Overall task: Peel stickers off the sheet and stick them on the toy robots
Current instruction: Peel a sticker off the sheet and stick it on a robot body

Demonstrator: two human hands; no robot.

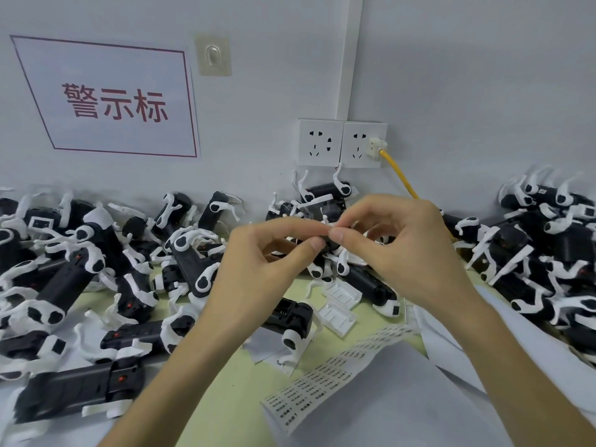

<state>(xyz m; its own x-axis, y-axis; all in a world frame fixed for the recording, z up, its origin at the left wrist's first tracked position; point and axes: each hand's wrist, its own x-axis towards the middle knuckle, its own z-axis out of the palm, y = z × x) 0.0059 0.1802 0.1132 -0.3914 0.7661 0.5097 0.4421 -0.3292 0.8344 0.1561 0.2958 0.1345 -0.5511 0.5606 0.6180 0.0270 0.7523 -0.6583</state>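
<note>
Though curled fingers hide most of it, left hand (258,253) and right hand (403,246) both pinch a dark robot (332,244) above the sheet (335,372), whose print is too small to read; the sign (109,98) reads 警示标.

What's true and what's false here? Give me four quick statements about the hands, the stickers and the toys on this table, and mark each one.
1. The left hand and the right hand pinch a small white piece between their fingertips. True.
2. The sticker sheet is held up in the left hand. False: it lies flat on the table, nearer the camera than the hands.
3. A yellow cable is plugged into the right-hand wall socket. True.
4. The toy robots are red and blue. False: they are black and white, heaped on both sides of the hands.
</note>
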